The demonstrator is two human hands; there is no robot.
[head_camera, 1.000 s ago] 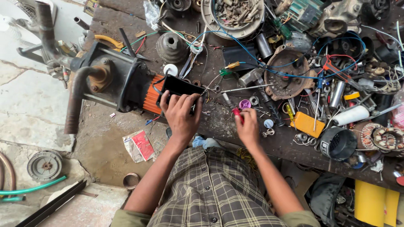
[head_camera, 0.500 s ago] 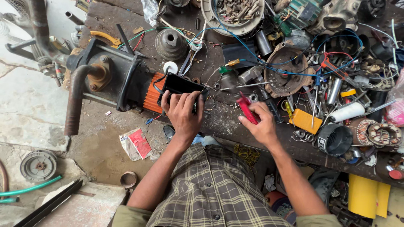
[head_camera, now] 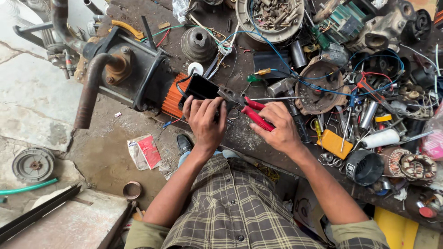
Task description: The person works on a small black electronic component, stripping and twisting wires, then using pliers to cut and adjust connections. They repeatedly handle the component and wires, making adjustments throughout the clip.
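Note:
My left hand (head_camera: pixel 205 121) rests on a black box-shaped cover (head_camera: pixel 200 87) at the orange finned end of a water pump motor (head_camera: pixel 134 74) on the workbench. My right hand (head_camera: pixel 277 127) grips red-handled pliers (head_camera: pixel 251 113). The pliers' jaws point left and sit right at the black cover, next to my left fingertips. Thin wires run out from the cover's far side.
The workbench (head_camera: pixel 249 138) carries motor housings, blue and red wires, a bowl of bolts (head_camera: pixel 270 14), a yellow block (head_camera: pixel 336 144), a white tube (head_camera: pixel 380 137) and a wound stator (head_camera: pixel 408 166). On the floor lie a red packet (head_camera: pixel 145 151), a pulley wheel (head_camera: pixel 33 163) and a green hose (head_camera: pixel 27 187).
My right hand picked up the red-handled pliers from the bench and brought them left to the black cover. My left hand stayed on the cover.

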